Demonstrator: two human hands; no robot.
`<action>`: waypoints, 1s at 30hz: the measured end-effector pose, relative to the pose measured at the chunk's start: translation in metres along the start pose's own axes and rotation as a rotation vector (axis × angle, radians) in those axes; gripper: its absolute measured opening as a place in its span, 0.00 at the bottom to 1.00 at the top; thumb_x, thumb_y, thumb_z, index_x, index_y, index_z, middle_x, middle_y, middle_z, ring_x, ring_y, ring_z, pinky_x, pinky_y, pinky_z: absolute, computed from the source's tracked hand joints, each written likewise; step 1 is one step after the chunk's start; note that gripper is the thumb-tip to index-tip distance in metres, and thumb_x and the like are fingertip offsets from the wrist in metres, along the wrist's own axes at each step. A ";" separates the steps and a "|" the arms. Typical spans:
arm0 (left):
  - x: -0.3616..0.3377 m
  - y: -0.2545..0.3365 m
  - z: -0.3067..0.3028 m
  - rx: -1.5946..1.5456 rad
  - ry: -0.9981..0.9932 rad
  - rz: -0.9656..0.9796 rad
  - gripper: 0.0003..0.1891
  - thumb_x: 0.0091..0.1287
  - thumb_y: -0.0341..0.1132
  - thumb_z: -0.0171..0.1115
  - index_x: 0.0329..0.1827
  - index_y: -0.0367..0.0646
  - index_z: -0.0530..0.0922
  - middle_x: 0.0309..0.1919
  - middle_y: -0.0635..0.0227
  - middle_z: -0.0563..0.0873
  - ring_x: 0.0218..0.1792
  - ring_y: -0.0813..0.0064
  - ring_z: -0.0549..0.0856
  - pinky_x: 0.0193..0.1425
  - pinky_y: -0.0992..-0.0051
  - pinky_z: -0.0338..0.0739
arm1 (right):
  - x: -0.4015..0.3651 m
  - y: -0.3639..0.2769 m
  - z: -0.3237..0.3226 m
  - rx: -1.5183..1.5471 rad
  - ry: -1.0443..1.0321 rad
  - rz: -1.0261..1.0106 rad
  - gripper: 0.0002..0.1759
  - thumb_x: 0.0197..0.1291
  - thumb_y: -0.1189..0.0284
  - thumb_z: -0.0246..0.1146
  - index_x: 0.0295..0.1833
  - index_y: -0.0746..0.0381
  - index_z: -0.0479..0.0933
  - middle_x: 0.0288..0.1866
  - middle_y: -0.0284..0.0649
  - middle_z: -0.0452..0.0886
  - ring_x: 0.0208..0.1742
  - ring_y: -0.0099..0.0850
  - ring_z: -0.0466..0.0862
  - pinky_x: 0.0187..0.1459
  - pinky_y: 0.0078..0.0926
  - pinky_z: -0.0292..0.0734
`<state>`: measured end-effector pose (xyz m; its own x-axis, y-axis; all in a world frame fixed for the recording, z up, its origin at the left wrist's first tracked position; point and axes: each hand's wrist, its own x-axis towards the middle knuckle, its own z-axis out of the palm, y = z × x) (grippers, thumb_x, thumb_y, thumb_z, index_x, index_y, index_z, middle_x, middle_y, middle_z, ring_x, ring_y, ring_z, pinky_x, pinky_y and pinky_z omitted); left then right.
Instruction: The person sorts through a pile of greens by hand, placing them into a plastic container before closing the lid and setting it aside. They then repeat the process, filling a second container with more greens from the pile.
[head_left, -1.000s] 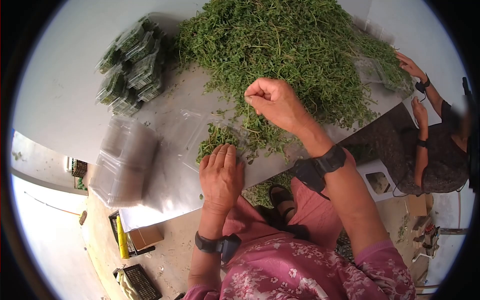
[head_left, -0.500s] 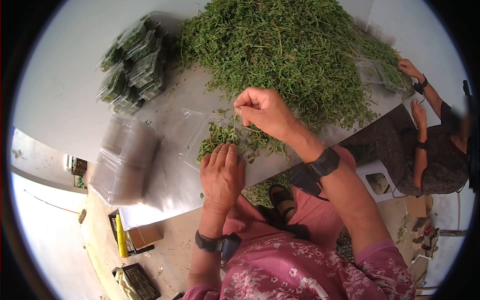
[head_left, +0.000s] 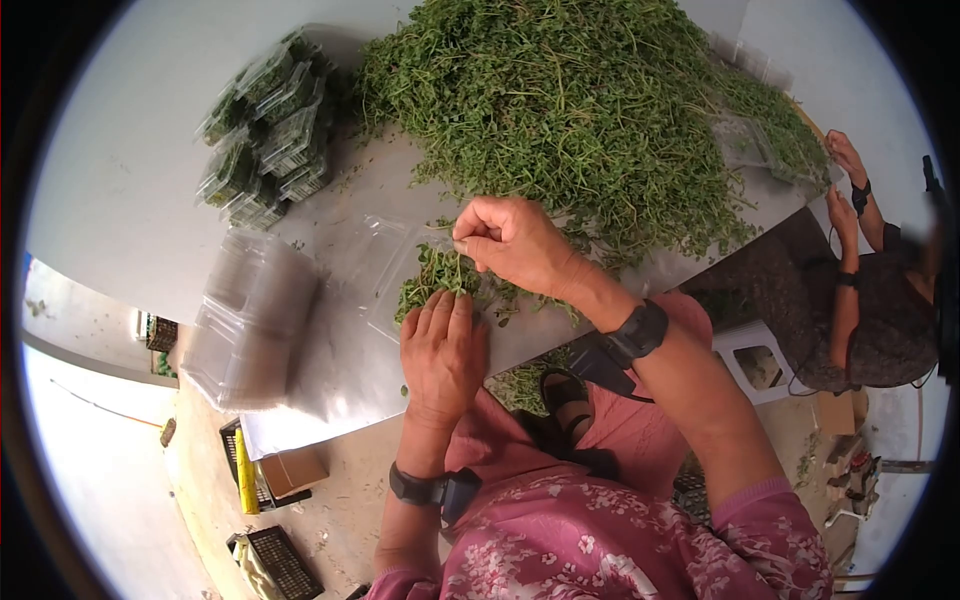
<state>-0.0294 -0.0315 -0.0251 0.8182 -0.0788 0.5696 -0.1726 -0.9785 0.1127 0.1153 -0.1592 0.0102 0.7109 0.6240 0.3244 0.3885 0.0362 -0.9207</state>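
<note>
A clear plastic clamshell box (head_left: 385, 262) lies with its lid spread on the table, partly filled with leafy green sprigs (head_left: 437, 277). My left hand (head_left: 440, 345) lies on the near side of these greens, fingers stretched out and resting on them; the thumb side is partly hidden. Just above the box, my right hand (head_left: 515, 245) is closed in a pinch, thumb against forefinger. A thin green stem (head_left: 460, 268) runs down from its fingertips toward the greens. Loose sprigs (head_left: 505, 300) lie to the right of the box, under my right wrist.
A large heap of greens (head_left: 570, 120) covers the back of the table (head_left: 345, 290). Filled boxes (head_left: 270, 130) are stacked at back left, with nested empty boxes (head_left: 250, 320) nearer. On the right, a co-worker's hands (head_left: 843, 155) are by the heap's edge. Crates (head_left: 275, 560) stand on the floor.
My right hand has moved slightly left and down, closer to the greens in the box. My left hand has barely moved. The co-worker's hands have come closer together, away from the heap.
</note>
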 end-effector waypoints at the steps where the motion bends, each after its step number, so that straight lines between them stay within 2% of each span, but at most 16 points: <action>1: -0.001 0.000 0.000 -0.002 0.017 0.009 0.21 0.60 0.32 0.70 0.56 0.35 0.80 0.52 0.54 0.86 0.58 0.56 0.84 0.64 0.57 0.73 | 0.000 0.000 0.000 0.000 0.003 0.004 0.03 0.68 0.77 0.65 0.43 0.67 0.80 0.31 0.31 0.83 0.28 0.16 0.80 0.29 0.19 0.76; 11: -0.009 -0.002 0.005 -0.025 0.105 0.026 0.18 0.61 0.28 0.68 0.55 0.35 0.80 0.52 0.53 0.85 0.55 0.51 0.83 0.63 0.55 0.74 | 0.000 -0.005 0.000 0.117 -0.038 0.119 0.04 0.68 0.76 0.66 0.42 0.66 0.80 0.30 0.31 0.82 0.27 0.16 0.80 0.28 0.16 0.74; 14: -0.009 -0.001 0.004 -0.058 0.121 0.014 0.18 0.61 0.26 0.68 0.55 0.35 0.80 0.52 0.53 0.84 0.55 0.50 0.82 0.61 0.56 0.74 | -0.001 -0.005 0.001 0.128 -0.051 0.127 0.05 0.67 0.76 0.67 0.42 0.66 0.80 0.30 0.31 0.83 0.29 0.17 0.81 0.30 0.19 0.76; 17: -0.012 -0.001 0.006 -0.056 0.155 0.008 0.18 0.62 0.26 0.68 0.56 0.36 0.80 0.55 0.52 0.82 0.57 0.48 0.81 0.62 0.55 0.74 | -0.003 -0.001 0.004 -0.128 0.011 -0.039 0.05 0.65 0.75 0.67 0.40 0.66 0.80 0.29 0.35 0.84 0.31 0.20 0.82 0.34 0.24 0.78; 23: -0.018 0.001 0.007 -0.019 0.163 -0.057 0.21 0.62 0.26 0.68 0.59 0.37 0.79 0.63 0.46 0.76 0.63 0.42 0.77 0.66 0.50 0.72 | -0.006 0.004 0.005 -0.302 -0.053 -0.082 0.03 0.61 0.78 0.66 0.39 0.66 0.80 0.32 0.43 0.85 0.32 0.32 0.85 0.37 0.31 0.80; 30: -0.018 0.003 0.009 -0.010 0.181 -0.102 0.26 0.62 0.26 0.67 0.66 0.38 0.76 0.71 0.45 0.71 0.71 0.40 0.70 0.73 0.47 0.65 | -0.007 0.007 0.004 -0.367 -0.073 -0.140 0.03 0.59 0.79 0.65 0.38 0.66 0.80 0.33 0.45 0.85 0.33 0.39 0.86 0.38 0.34 0.80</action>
<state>-0.0401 -0.0349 -0.0420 0.7199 0.0570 0.6917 -0.1002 -0.9777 0.1848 0.1109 -0.1597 0.0010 0.5975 0.6872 0.4132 0.6720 -0.1480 -0.7256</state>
